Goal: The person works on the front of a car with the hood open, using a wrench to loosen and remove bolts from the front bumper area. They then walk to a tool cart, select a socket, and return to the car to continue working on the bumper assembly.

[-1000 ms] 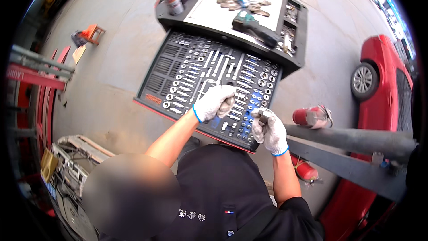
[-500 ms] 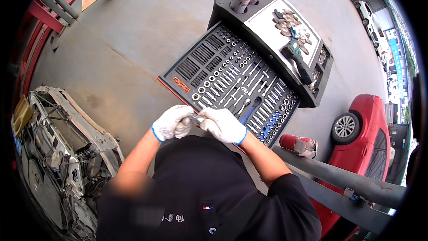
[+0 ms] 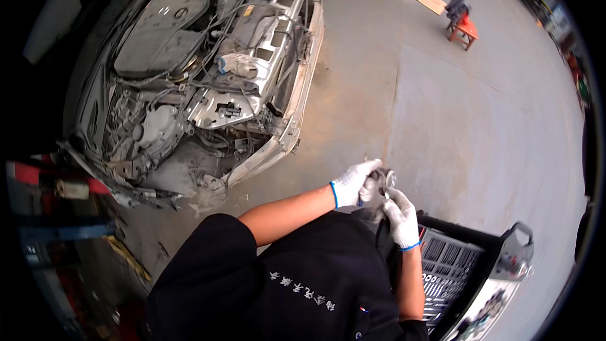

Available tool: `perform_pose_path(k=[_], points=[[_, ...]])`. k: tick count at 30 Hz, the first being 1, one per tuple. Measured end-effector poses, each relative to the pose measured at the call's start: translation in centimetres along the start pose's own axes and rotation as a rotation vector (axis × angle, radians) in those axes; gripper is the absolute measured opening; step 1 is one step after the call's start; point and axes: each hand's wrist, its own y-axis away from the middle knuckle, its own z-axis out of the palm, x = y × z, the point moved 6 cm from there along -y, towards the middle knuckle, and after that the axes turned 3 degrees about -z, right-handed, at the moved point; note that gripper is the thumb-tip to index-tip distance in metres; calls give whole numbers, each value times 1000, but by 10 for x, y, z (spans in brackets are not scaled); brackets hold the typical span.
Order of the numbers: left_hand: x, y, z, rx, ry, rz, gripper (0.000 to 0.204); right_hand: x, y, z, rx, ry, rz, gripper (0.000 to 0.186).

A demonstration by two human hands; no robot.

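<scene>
My left hand (image 3: 355,185), in a white glove with a blue cuff, is closed around a small shiny metal tool with a round end (image 3: 391,179). The fingers hide most of it, and its exact kind does not show. My right hand (image 3: 401,220), gloved the same way, pinches the tool from the near right side. Both hands meet in front of my body, above the grey floor. Just beyond my right forearm is the open drawer (image 3: 449,247) of a tool cart, with rows of sockets and bits in it.
At the left stands a partly stripped car front with its engine bay (image 3: 167,31) exposed; a white glove (image 3: 238,64) lies on its front frame. The cart's top (image 3: 489,309) is at the lower right. Farther off are an orange stool (image 3: 465,30) and a flat board (image 3: 430,1).
My view and body have turned left, from the tool cart toward the stripped car. Both hands have moved away from over the drawer's edge, still together on the metal piece.
</scene>
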Motion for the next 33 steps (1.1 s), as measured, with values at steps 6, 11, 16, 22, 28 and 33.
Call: perform_pose_path(k=[6, 11, 16, 22, 28, 33], points=[[74, -14, -78, -30, 405, 305, 42, -3, -95, 24, -441, -10, 192, 64], [127, -54, -119, 153, 475, 393, 42, -6, -190, 20, -658, -52, 320, 57], [184, -103, -123, 410, 460, 440, 39, -48, -316, -5, -583, 1005, -245, 46], [230, -127, -95, 727, 189, 640, 35, -96, -428, -26, -834, 1205, -289, 43], [257, -135, -106, 924, 157, 683, 27, -122, -490, 25, -1118, 1245, -221, 48], [304, -138, -138, 1024, 193, 720, 21, -126, -519, 79, -1244, 1257, -371, 42]])
